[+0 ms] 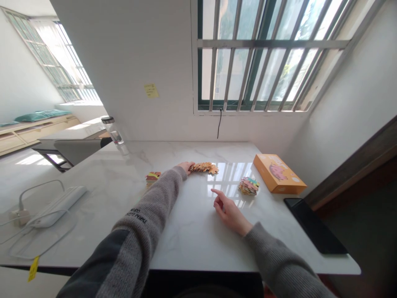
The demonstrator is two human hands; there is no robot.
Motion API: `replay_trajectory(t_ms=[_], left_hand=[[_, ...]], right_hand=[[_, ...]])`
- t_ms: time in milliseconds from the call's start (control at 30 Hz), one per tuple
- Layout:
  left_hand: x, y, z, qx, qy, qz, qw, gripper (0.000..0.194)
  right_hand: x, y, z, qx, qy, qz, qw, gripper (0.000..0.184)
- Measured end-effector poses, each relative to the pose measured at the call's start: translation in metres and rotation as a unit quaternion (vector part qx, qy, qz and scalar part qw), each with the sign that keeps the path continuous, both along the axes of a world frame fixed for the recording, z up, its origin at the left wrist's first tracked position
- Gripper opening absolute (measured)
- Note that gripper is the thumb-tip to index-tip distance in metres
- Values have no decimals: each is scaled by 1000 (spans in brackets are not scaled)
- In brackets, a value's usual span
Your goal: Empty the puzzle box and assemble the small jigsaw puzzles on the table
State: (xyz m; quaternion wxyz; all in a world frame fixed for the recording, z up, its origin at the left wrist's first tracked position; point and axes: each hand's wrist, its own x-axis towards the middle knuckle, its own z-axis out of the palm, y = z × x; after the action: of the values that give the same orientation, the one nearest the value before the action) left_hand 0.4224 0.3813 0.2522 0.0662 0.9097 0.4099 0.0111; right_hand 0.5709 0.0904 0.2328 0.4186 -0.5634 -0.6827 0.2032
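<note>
My left hand (186,166) reaches across the white marble table (192,231) and touches the left end of a joined strip of orange puzzle pieces (204,167); its fingers are mostly hidden behind the strip. My right hand (228,209) rests on the table nearer me, index finger stretched out and the other fingers curled, holding nothing. A small pile of puzzle pieces (248,185) lies just right of it. Another small stack of coloured pieces (153,177) sits beside my left sleeve.
An orange puzzle box (278,173) lies at the right. A black tablet (313,225) sits at the right edge. A water bottle (113,131) stands at the far left corner. A white device with cable (56,206) lies at left. A barred window is behind.
</note>
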Motion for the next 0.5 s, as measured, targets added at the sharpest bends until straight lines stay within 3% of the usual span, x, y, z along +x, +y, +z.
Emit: replay_trajectory(t_ms=[333,500], left_hand=[[-12,-19,11,60,-120,31,990,57],[-9,-60,13,48,-211,-59,974,58]], right_hand=[[1,0,0,4,-4,-1,1000,50],[2,1,-1,3,1,-3,1000,48]])
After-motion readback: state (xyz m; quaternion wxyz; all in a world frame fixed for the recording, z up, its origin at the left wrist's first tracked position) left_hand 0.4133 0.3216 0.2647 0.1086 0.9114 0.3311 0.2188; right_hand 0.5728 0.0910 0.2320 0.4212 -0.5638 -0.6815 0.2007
